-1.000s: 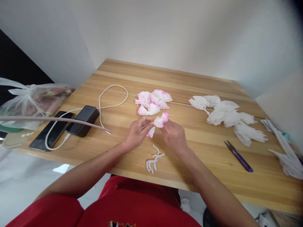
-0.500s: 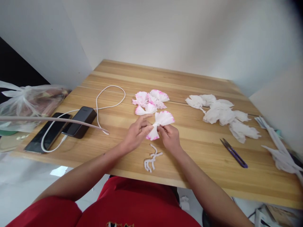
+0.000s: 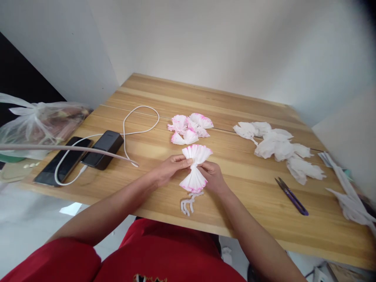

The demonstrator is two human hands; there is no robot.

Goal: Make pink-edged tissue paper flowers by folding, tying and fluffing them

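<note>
Between my hands is a white tissue-paper bow [image 3: 194, 184] with pink edges, gathered at its middle and fanned out at both ends. My left hand [image 3: 173, 166] pinches it near the gathered middle, thumb on top. From the other side my right hand [image 3: 214, 176] grips it, its fingertips partly hidden behind the paper. Just below the bow lie several short white paper strips [image 3: 188, 203] on the wooden table [image 3: 249, 203]. Beyond my hands sits a cluster of pink-edged paper bows [image 3: 190, 127].
Plain white paper bows [image 3: 279, 143] lie to the right, with purple thread snips [image 3: 292, 197] nearer me. At left are a phone [image 3: 63, 160], a black power bank [image 3: 102, 149] and a white cable [image 3: 141, 106]. A tied plastic bag [image 3: 44, 125] stands past the left edge.
The held bow has turned more upright, its lower end now fanned wide toward me. Both hands have shifted slightly, and my left thumb now presses on its middle.
</note>
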